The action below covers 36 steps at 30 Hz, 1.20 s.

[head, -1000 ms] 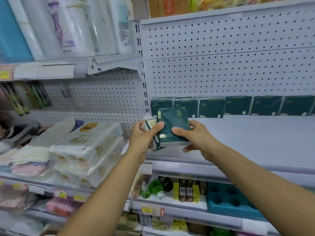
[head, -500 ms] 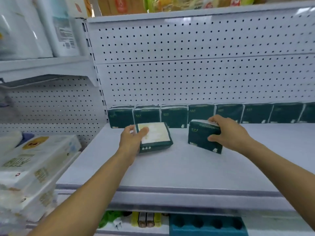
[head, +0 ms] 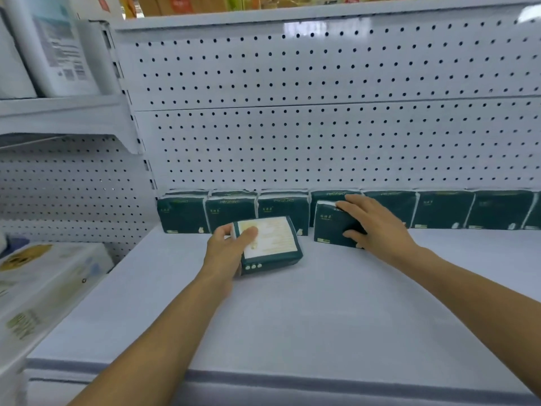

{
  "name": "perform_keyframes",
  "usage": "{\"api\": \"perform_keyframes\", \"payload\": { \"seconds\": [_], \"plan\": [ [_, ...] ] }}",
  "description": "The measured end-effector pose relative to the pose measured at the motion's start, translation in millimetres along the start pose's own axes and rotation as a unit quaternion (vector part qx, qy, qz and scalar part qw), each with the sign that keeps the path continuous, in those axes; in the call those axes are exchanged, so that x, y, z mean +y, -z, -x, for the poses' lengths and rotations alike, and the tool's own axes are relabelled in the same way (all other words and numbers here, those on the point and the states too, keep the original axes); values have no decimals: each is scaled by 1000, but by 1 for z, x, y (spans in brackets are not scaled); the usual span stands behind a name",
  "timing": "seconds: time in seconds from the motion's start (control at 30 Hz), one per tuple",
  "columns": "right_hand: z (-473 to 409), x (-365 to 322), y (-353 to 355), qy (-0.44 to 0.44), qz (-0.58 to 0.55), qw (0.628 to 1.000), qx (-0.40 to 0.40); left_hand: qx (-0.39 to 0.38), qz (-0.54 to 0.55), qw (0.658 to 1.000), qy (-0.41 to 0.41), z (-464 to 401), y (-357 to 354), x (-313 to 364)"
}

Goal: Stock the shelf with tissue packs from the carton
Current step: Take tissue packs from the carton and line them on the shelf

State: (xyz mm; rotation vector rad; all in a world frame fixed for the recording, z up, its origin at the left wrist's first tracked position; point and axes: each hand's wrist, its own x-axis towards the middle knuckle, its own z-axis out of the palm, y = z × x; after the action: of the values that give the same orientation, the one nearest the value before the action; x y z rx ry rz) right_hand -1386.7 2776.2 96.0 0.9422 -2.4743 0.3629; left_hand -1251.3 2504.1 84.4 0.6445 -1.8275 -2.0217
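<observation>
While your right hand (head: 377, 227) is curling over an upright green tissue pack (head: 333, 227) just before the back row (head: 231, 210), starting a second row, your left hand (head: 231, 250) is gripping a flat pack (head: 270, 244) on the shelf (head: 292, 317), probably awaiting uprighting.

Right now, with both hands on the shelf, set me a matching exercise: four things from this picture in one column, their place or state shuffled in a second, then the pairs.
Things
1. left hand
2. right hand
3. back row of packs
4. large white packs

States
A. upright along the pegboard
B. holds a pack whose pale panel faces up
C. on the neighbouring shelf, far left
D. holds an upright pack in front of the row

Pairs: 1-B, 2-D, 3-A, 4-C
</observation>
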Motion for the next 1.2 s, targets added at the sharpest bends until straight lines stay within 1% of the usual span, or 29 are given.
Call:
{"api": "perform_keyframes", "payload": {
  "seconds": [0.17,0.4,0.47,0.53,0.57,0.67,0.7,0.73,0.8,0.87,0.93,1.0,1.2],
  "plan": [
    [-24,19,-18,99,48,993,36,-12,8,1000,6,-3,-8,3],
    [-41,31,-32,135,73,986,62,-28,19,999,20,-6,-14,8],
    [-38,27,-28,130,72,986,81,-33,28,999,26,-5,-17,10],
    [-31,13,-22,136,43,986,90,-40,41,998,33,-4,-20,12],
    [-26,2,-17,156,14,984,84,-46,51,997,36,-2,-22,13],
    [-7,-33,-11,217,-112,968,52,-66,63,995,39,4,-30,19],
    [-2,-41,-11,210,-169,961,55,-71,62,995,38,6,-32,20],
    [2,-49,-8,177,-234,954,59,-76,65,994,40,9,-33,23],
    [5,-62,2,47,-362,930,36,-86,78,992,52,13,-33,26],
    [5,-67,10,-73,-466,882,3,-104,84,989,62,15,-31,29],
    [5,-68,15,-143,-525,839,-15,-123,77,988,61,17,-31,30],
    [8,-67,17,-176,-550,816,-23,-132,56,989,48,21,-35,31],
    [17,-58,26,-210,-578,788,-16,-165,17,986,5,27,-45,30]
  ]
}}
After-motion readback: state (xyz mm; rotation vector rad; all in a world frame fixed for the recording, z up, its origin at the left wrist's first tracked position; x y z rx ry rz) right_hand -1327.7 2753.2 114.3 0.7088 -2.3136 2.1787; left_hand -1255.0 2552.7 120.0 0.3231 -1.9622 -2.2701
